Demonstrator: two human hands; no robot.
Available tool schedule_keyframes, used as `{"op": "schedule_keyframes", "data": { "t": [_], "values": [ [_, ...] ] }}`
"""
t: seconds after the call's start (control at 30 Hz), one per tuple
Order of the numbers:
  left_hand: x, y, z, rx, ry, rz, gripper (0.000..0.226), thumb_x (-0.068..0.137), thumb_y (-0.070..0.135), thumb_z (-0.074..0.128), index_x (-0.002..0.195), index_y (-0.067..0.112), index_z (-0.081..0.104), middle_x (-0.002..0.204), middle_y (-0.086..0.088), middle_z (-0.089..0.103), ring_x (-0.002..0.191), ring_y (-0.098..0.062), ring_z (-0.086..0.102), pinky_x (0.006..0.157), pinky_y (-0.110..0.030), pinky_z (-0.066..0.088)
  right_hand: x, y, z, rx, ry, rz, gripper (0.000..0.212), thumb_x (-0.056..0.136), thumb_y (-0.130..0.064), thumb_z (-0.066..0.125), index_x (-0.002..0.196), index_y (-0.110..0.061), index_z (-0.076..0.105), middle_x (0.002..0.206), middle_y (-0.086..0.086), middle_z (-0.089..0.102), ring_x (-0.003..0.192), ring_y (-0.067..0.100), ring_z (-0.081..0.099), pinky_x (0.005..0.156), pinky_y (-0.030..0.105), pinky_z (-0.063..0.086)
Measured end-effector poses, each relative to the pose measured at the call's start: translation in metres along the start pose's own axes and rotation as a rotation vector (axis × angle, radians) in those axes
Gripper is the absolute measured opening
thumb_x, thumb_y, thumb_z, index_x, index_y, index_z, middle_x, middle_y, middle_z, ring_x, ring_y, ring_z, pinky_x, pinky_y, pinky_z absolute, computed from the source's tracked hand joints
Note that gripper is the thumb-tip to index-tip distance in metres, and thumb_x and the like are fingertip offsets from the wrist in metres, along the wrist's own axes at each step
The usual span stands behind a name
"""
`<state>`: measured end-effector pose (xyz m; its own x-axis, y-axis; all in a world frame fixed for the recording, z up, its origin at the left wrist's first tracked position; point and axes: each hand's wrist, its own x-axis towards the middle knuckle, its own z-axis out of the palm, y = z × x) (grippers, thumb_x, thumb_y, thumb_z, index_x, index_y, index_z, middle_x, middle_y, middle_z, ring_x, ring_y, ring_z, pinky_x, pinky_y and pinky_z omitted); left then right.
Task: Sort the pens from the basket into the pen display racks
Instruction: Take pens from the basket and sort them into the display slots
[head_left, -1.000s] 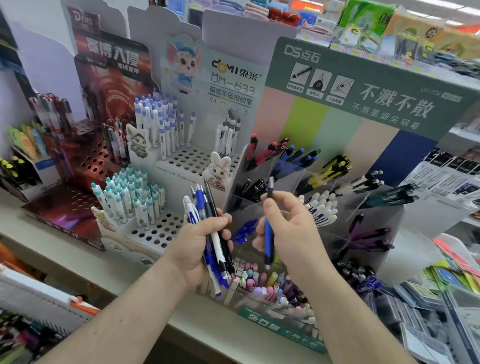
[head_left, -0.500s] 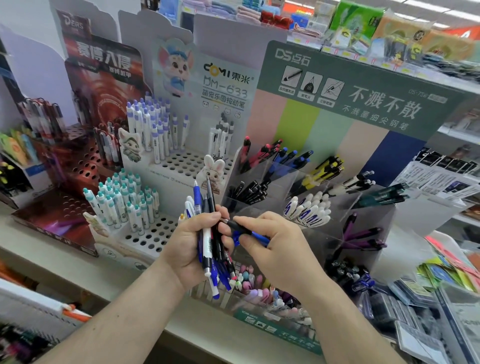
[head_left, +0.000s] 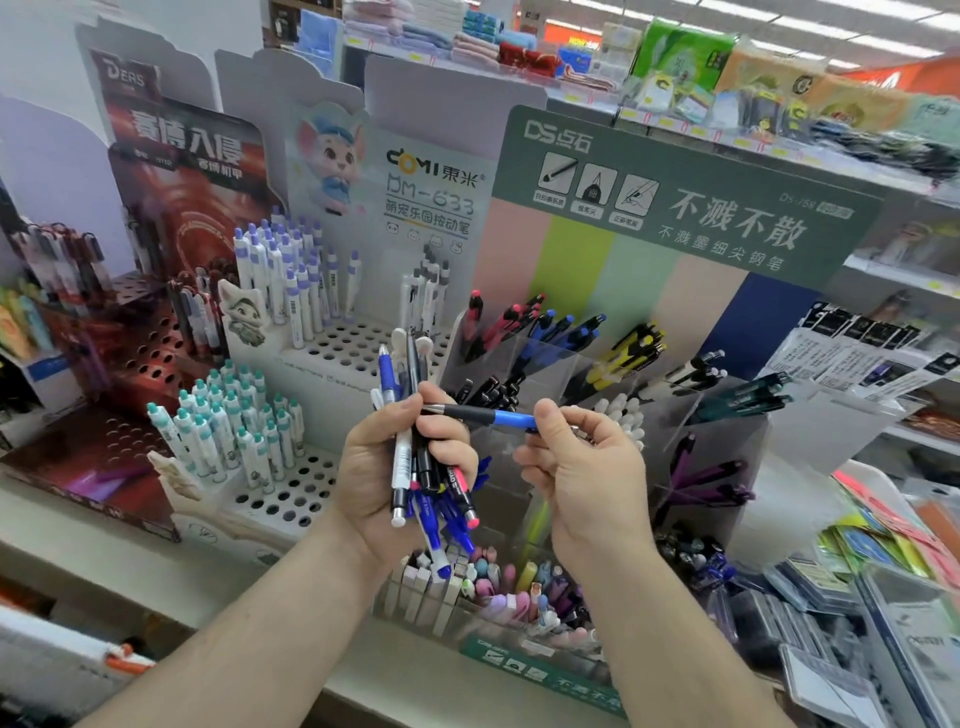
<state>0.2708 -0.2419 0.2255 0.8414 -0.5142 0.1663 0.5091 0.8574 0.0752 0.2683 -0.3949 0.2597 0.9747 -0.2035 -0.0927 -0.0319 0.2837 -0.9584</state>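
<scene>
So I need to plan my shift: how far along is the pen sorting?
Done: many pens already stand in the white racks and clear compartments. In hand: the right hand pinches one blue pen, held level. Left: the left hand grips a mixed bundle of pens to sort; the basket is out of view.

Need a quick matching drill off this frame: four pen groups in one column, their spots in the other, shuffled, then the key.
Things
1. blue pen with black grip
2. mixed bundle of pens
3. teal-capped white pens
4. yellow-and-black pens

Places
A. standing in the white perforated rack's lower tier
B. gripped in the left hand
C. leaning in a clear acrylic compartment
D. held level between both hands, its blue end pinched by the right hand

Pairs: 1-D, 2-B, 3-A, 4-C
</scene>
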Motion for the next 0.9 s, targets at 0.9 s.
{"op": "schedule_keyframes", "data": {
  "t": [0.9],
  "values": [
    [0.014, 0.005, -0.009, 0.18, 0.235, 0.128, 0.059, 0.039, -0.001, 0.093, 0.086, 0.015, 0.059, 0.071, 0.005, 0.059, 0.054, -0.008, 0.057, 0.05, -0.023, 0.052, 0.113, -0.046, 0.006, -0.915, 0.287, -0.992, 0.022, 0.088, -0.018, 0.064, 0.107, -0.012, 0.074, 0.089, 0.005, 0.077, 0.081, 0.028, 0.071, 0.086, 0.048, 0.053]
  ]
}}
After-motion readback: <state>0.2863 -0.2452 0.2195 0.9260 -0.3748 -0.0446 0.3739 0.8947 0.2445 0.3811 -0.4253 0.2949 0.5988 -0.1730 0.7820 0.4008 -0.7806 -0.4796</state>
